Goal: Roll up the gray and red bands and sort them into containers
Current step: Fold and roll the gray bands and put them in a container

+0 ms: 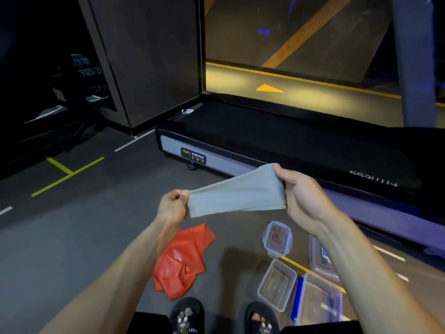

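Item: flat gray elastic band (234, 192), held in the air between my two hands, above the floor and in front of the treadmill deck (277, 136).

Grip, left: my left hand (172, 204) pinches the narrow, gathered end, fingers curled tight on it.

Grip, right: my right hand (297, 192) grips the wider end, thumb on top, fingers folded round the edge.

Axis: the band's length runs from left hand to right hand, rising slightly toward the right and pulled fairly flat. A roll would, I judge, start from one end and travel along this line toward the other hand.

Item: crumpled red elastic band (184, 260), on the floor below my left forearm, untouched.

Items: clear plastic containers (277, 284), open, on the floor below my right forearm, with a clear lid (277, 238) just beyond them. The right hand is nearer to them, so I expect it to make the drop.
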{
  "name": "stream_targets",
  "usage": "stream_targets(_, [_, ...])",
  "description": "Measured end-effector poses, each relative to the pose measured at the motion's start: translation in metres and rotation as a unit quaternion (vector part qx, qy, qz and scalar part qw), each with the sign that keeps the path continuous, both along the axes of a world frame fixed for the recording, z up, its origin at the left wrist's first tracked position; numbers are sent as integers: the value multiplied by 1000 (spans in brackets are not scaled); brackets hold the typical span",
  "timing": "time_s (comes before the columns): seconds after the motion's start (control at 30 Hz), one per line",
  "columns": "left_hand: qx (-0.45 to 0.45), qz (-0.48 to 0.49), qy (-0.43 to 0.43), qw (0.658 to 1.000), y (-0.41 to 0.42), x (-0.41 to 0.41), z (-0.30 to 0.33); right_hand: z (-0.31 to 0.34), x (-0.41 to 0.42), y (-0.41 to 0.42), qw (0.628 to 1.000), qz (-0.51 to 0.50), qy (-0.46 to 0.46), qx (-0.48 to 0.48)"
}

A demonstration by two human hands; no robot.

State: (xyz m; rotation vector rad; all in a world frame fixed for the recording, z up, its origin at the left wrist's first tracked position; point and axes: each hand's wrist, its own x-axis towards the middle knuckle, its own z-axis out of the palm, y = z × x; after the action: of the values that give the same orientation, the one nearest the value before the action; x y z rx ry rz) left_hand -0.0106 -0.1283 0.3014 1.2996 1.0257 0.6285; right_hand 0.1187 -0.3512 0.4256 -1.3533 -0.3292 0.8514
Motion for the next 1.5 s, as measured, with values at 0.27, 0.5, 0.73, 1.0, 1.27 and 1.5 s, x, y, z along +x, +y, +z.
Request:
stream_targets(0.27, [107,14,-27,994,-4,-7,6,-8,-4,-2,998,57,-23,4])
stream_targets(0.5, [118,3,-46,992,-1,-11,5,-19,1,-10,997,62,-16,32])
stream_targets(0.73, [132,36,-68,988,5,-13,7,-25,4,-10,996,79,-12,34])
stream_targets(1.0, [160,60,-48,984,11,-12,8,-16,-19,1,990,54,99,82])
stream_targets(1.27, [146,56,-54,986,12,-13,6,-20,-33,13,998,-26,12,49])
stream_targets(1.5, [142,57,-55,987,13,-16,7,-16,-35,12,995,-4,33,91])
